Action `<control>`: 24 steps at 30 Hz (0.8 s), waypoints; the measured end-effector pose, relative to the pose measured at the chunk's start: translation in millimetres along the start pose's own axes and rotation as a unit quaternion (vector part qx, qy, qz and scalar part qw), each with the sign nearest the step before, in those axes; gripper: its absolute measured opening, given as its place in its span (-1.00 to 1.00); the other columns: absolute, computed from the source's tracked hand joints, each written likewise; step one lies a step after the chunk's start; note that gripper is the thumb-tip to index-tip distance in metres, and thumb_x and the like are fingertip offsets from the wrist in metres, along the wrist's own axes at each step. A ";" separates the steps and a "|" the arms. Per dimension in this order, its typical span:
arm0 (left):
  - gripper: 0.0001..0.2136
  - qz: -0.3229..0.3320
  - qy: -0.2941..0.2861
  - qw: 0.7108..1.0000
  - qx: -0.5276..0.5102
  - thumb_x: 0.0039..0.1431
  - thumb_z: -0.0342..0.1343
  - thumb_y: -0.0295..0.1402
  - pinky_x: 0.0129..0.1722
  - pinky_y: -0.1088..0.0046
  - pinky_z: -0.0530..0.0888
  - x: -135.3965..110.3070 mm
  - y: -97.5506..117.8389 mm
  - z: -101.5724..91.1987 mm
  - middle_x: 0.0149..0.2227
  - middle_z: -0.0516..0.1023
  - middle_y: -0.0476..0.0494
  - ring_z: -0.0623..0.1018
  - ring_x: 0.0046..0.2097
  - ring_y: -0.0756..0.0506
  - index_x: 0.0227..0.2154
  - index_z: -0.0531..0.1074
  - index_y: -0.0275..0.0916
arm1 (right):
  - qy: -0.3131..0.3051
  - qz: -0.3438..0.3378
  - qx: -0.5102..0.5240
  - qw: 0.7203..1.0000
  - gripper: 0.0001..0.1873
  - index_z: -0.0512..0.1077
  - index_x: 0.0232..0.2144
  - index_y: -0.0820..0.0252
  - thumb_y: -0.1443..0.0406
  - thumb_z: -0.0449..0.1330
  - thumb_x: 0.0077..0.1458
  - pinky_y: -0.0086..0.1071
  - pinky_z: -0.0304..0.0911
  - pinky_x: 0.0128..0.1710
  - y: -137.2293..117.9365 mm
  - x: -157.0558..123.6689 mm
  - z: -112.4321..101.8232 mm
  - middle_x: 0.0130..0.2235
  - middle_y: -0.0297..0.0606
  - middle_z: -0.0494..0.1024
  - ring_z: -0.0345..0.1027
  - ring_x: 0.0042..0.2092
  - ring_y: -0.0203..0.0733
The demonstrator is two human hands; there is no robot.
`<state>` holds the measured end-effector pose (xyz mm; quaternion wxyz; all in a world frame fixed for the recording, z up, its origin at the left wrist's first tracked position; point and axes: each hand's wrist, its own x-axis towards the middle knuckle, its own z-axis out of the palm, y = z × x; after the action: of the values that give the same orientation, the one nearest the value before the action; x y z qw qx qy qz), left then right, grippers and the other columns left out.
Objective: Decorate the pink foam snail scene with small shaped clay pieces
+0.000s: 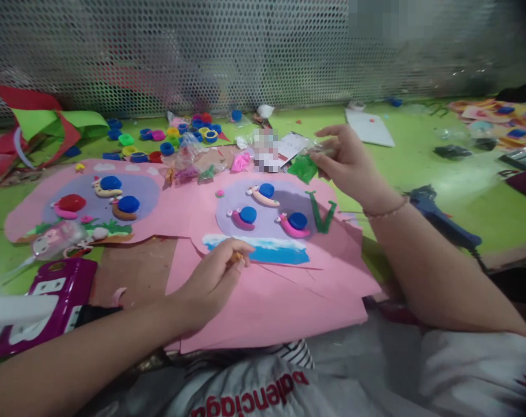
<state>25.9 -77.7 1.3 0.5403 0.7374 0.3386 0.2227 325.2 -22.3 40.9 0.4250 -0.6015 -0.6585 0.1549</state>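
My left hand point(210, 284) rests on a pink foam sheet point(271, 301), its fingers pinched on a small orange piece that I cannot name. My right hand point(349, 165) is raised above the sheet's far right corner, fingers closed on a small clear bag of green pieces point(304, 167). On the sheet lies a lilac patch with three snails bearing blue bottle-cap shells point(267, 209), a blue and white wave strip point(263, 250) and green foam grass point(321, 214). A second pink picture with snails point(98, 200) lies to the left.
Several coloured bottle caps point(167, 139) are scattered at the back, before a perforated metal wall. A purple power strip point(50, 295) sits front left, a blue glue gun point(440, 217) at the right, white paper point(369, 126) beyond, red and green foam point(50, 124) far left.
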 end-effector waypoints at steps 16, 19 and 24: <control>-0.73 -0.094 -0.033 0.992 -0.074 0.19 -0.04 -0.23 -0.62 0.58 0.42 -0.4 3.3 -2.3 -0.51 0.49 -0.06 0.44 -0.60 0.08 -0.43 0.42 -0.32 | 0.009 0.048 -0.295 0.954 -0.64 0.32 -0.03 0.33 0.35 -0.01 0.11 -0.16 0.21 -0.11 51.7 15.5 -9.7 -0.10 0.06 0.37 0.29 -0.21 -0.09; -0.78 -0.119 -0.021 0.988 -0.092 0.12 0.05 -0.26 -0.64 0.59 0.42 1.5 7.1 -3.2 -0.55 0.49 -0.05 0.46 -0.59 0.06 -0.49 0.41 -0.33 | 0.006 0.062 -0.324 0.944 -0.61 0.27 0.02 0.37 0.35 -0.01 0.15 -0.20 0.18 -0.13 54.0 13.7 -11.2 -0.06 0.13 0.33 0.25 -0.18 -0.10; -0.80 -0.154 0.010 0.977 -0.149 -0.05 0.20 -0.30 -0.66 0.61 0.40 5.3 10.2 -2.9 -0.64 0.44 0.02 0.43 -0.61 0.06 -0.56 0.33 -0.31 | -0.015 0.074 -0.405 0.911 -0.53 0.26 0.04 0.49 0.29 0.05 0.13 -0.11 0.12 -0.16 41.9 4.9 -15.8 -0.04 0.29 0.27 0.22 -0.08 0.09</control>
<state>30.2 -73.8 11.7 0.6687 0.5850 0.4168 0.1920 365.1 -13.0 22.1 0.1220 -0.7669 -0.6243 -0.0853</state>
